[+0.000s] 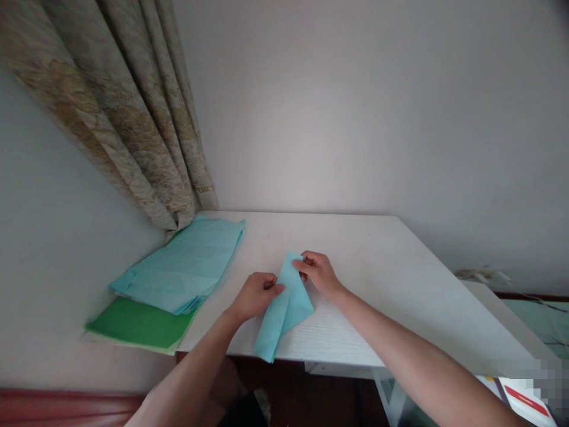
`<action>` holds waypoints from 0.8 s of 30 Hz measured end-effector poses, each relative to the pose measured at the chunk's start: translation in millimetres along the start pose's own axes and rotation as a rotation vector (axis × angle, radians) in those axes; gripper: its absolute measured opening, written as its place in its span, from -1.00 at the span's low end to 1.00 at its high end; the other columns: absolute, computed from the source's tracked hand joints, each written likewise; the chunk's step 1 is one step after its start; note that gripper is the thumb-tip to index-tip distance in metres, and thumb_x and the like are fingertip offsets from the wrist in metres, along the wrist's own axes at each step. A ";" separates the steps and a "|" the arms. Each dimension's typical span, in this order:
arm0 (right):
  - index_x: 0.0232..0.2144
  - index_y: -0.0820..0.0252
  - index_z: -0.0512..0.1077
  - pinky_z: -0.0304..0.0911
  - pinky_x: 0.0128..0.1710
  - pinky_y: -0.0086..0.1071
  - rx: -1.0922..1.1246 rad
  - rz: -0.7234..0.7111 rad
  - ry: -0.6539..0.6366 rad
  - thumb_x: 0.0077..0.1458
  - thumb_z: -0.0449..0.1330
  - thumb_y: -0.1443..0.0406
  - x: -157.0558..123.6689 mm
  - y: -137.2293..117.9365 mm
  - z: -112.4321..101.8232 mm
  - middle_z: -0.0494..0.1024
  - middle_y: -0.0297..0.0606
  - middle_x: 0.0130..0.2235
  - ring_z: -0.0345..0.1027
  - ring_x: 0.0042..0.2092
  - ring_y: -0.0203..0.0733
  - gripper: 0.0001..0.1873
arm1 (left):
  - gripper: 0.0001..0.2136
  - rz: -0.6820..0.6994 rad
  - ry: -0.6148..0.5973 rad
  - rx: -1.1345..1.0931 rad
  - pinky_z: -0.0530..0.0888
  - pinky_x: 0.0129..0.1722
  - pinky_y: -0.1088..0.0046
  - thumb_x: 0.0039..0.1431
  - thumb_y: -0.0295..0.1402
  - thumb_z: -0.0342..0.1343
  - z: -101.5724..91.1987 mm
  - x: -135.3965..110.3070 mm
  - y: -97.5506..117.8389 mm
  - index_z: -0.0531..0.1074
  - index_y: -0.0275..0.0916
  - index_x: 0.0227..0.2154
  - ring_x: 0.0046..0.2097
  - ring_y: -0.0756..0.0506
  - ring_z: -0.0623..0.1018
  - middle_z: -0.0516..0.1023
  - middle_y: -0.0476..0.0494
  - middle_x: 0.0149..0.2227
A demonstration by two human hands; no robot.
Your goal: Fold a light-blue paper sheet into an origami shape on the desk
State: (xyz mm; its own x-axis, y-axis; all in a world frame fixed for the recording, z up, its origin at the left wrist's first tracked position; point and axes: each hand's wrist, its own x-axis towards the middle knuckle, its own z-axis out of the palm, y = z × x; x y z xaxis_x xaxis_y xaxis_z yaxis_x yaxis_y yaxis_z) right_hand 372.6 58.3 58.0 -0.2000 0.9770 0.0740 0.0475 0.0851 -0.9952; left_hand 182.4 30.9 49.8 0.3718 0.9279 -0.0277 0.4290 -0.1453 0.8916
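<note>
At left of frame: stack of light-blue sheets (184, 267) over green sheet (136, 323), well apart from hands. At centre: pinched by left hand (254, 295) at left edge, folded blue paper (287, 311); pinched by right hand (319, 274) at top tip. Looks mid-fold; calls next for aligning edges, pressing crease flat. Overhangs front edge of white table (382, 279) at lower tip; bare top to right.
</note>
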 end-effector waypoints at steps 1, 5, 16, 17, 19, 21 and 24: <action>-0.64 0.18 0.30 -0.01 -0.58 -0.43 -0.026 0.017 -0.045 -0.10 0.27 0.10 -1.0 0.5 0.8 0.29 -0.43 -0.69 0.12 -0.61 -0.34 -0.66 | -0.68 -0.011 -0.013 -0.035 0.14 -0.56 0.52 0.06 -0.15 0.03 0.6 -0.1 -0.2 0.19 -0.22 -0.67 -0.57 0.03 0.26 0.17 0.11 -0.67; -0.64 0.19 0.30 -0.06 -0.61 -0.46 -0.131 0.023 -0.198 -0.08 0.26 0.08 -5.9 3.0 4.3 0.28 -0.45 -0.68 0.07 -0.62 -0.37 -0.65 | -0.68 -0.043 -0.009 -0.175 0.28 -0.53 0.51 0.08 -0.11 0.01 1.8 0.3 -1.9 0.27 -0.23 -0.63 -0.55 -0.01 0.39 0.36 0.04 -0.65; -0.61 0.20 0.34 -0.05 -0.58 -0.48 -0.197 0.017 -0.341 -0.04 0.24 0.07 -8.8 5.3 3.8 0.27 -0.44 -0.65 0.09 -0.58 -0.36 -0.65 | -0.68 -0.057 0.119 -0.269 0.36 -0.57 0.48 0.03 -0.09 0.04 -0.6 2.4 7.5 0.38 -0.26 -0.61 -0.60 -0.02 0.42 0.40 0.00 -0.67; -0.61 0.20 0.33 -0.05 -0.59 -0.48 -0.189 0.019 -0.344 -0.03 0.22 0.05 -8.9 5.0 3.8 0.26 -0.44 -0.65 0.08 -0.58 -0.37 -0.64 | -0.68 -0.048 0.127 -0.271 0.36 -0.57 0.48 0.03 -0.11 0.04 -0.7 2.4 8.6 0.38 -0.26 -0.61 -0.60 -0.02 0.41 0.39 0.00 -0.67; -0.64 0.21 0.31 -0.08 -0.60 -0.47 -0.180 0.018 -0.355 -0.01 0.19 0.01 -9.4 4.5 3.9 0.23 -0.44 -0.66 0.05 -0.59 -0.38 -0.58 | -0.69 -0.032 0.147 -0.281 0.36 -0.57 0.49 0.03 -0.12 0.05 -1.2 2.2 10.2 0.39 -0.27 -0.61 -0.59 -0.01 0.41 0.39 0.00 -0.66; -0.66 0.21 0.29 -0.10 -0.60 -0.47 -0.175 0.023 -0.388 -0.03 0.18 -0.03 -10.3 4.6 4.3 0.20 -0.45 -0.66 0.02 -0.59 -0.39 -0.54 | -0.70 -0.031 0.171 -0.289 0.37 -0.56 0.49 0.03 -0.13 0.06 -1.9 1.9 11.1 0.40 -0.28 -0.59 -0.58 -0.02 0.43 0.40 -0.01 -0.65; -0.67 0.22 0.28 -0.09 -0.59 -0.47 -0.163 0.043 -0.451 -0.07 0.20 -0.07 -12.1 4.7 5.1 0.20 -0.45 -0.64 0.00 -0.58 -0.39 -0.51 | -0.71 -0.038 0.193 -0.300 0.39 -0.55 0.50 0.03 -0.14 0.07 -3.1 1.5 11.7 0.41 -0.28 -0.58 -0.56 -0.02 0.45 0.42 -0.01 -0.64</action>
State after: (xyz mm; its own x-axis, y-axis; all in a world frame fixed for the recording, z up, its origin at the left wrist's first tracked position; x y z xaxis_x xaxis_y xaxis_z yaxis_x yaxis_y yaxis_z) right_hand 370.3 45.8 52.1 -0.5976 0.8009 -0.0376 0.2108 0.1117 -0.9711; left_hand 185.4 31.7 61.5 0.1859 0.9826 -0.0034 0.1680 -0.0284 0.9854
